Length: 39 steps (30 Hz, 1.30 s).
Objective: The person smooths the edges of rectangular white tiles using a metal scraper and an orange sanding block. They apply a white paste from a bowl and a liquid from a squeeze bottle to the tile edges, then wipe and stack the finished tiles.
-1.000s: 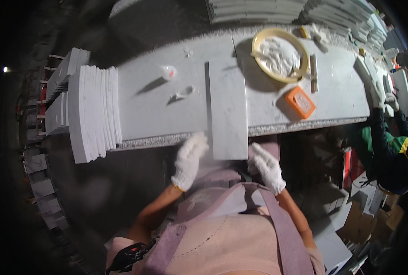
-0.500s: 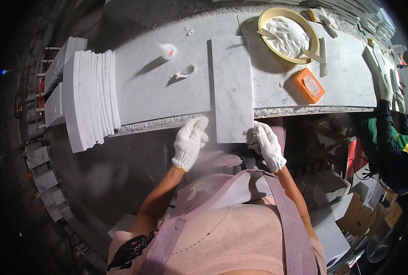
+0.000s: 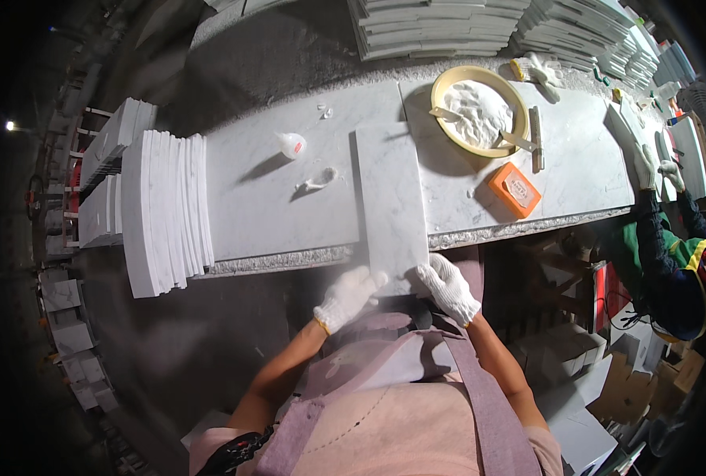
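A long white marble slab [image 3: 392, 202] with faint grey veins lies on the marble-topped bench, its near end jutting out past the front edge. At that end's left corner is my left hand [image 3: 348, 299], in a white knitted glove, with the thumb at the slab's edge and the fingers partly hidden below. My right hand [image 3: 451, 292], gloved alike, grips the right corner, thumb on top and fingers mostly out of sight. Beyond the slab's left side are a small white squeeze bottle [image 3: 291, 146] and a white-smeared small tool [image 3: 318, 181].
White slabs [image 3: 166, 210] stand stacked at the bench's left end. Right of my slab are a yellow bowl [image 3: 521, 103] of white paste with spatulas and an orange box [image 3: 515, 190]. An empty glove [image 3: 538, 73] lies behind. A co-worker's gloved hands [image 3: 646, 166] work at far right.
My left hand has come in from beside the slab to its near left corner. My right hand stays at the right corner. The view has tilted, showing more stacked slabs behind the bench.
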Each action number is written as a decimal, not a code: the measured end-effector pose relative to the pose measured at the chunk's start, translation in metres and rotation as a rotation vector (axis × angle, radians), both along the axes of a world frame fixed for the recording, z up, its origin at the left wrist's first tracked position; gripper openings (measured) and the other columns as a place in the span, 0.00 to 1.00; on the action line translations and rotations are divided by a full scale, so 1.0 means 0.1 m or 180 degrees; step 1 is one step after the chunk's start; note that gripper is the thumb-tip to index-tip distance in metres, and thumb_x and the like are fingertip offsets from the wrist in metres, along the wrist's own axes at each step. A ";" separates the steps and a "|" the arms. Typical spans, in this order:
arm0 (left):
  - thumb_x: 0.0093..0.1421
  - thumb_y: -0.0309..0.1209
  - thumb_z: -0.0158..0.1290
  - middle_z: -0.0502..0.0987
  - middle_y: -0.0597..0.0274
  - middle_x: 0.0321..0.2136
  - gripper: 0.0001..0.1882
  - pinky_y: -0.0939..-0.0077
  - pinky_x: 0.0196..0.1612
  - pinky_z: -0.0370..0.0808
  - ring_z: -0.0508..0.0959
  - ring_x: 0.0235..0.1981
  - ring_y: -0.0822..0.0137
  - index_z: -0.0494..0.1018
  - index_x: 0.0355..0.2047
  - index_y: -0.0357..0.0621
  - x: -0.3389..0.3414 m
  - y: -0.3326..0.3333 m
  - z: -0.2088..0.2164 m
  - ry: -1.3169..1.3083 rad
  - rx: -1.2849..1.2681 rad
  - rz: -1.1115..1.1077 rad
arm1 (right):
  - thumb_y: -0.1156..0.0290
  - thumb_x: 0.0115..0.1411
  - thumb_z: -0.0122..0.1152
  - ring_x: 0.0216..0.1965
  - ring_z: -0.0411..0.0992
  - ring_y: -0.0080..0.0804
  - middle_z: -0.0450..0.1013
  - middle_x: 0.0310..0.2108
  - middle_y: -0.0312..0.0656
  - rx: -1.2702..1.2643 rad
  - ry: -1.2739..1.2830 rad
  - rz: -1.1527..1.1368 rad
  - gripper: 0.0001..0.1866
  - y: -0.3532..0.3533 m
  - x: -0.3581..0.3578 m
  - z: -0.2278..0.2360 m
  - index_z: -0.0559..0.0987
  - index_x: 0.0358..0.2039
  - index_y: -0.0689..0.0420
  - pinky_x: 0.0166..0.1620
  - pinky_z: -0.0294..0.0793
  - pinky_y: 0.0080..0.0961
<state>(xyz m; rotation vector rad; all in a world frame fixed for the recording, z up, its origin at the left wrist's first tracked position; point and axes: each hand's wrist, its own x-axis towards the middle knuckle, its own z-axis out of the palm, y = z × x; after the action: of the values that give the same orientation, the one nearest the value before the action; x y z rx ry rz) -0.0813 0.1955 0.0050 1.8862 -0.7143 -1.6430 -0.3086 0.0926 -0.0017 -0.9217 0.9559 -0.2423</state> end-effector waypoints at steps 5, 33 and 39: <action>0.72 0.53 0.56 0.82 0.53 0.33 0.27 0.69 0.38 0.82 0.86 0.32 0.66 0.79 0.39 0.35 -0.02 0.15 0.01 -0.0332 0.0257 -0.0292 | 0.59 0.77 0.59 0.46 0.73 0.20 0.81 0.45 0.36 -0.0461 0.0089 0.0077 0.19 0.13 -0.01 0.03 0.79 0.55 0.62 0.54 0.73 0.24; 0.69 0.39 0.59 0.78 0.48 0.57 0.25 0.52 0.58 0.77 0.80 0.55 0.46 0.73 0.64 0.49 -0.08 -1.42 0.61 -0.2735 -0.2594 -0.1083 | 0.55 0.64 0.70 0.48 0.81 0.50 0.80 0.50 0.50 -0.4136 0.2808 -0.0556 0.24 -2.19 -0.65 0.84 0.80 0.58 0.48 0.48 0.80 0.42; 0.66 0.42 0.61 0.80 0.53 0.53 0.28 0.52 0.54 0.78 0.81 0.51 0.47 0.72 0.66 0.59 -0.16 -2.57 0.74 -0.3488 -0.2619 -0.1260 | 0.60 0.67 0.62 0.42 0.83 0.51 0.84 0.39 0.49 -0.4067 0.2563 -0.0273 0.12 -2.19 -0.62 0.80 0.86 0.46 0.47 0.46 0.81 0.42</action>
<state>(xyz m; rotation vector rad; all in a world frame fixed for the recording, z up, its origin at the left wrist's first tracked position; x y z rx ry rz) -0.0973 -0.0615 0.0787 1.8946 -1.9087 -0.1595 -0.3704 -0.1264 0.0787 -2.2542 1.6009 -0.6093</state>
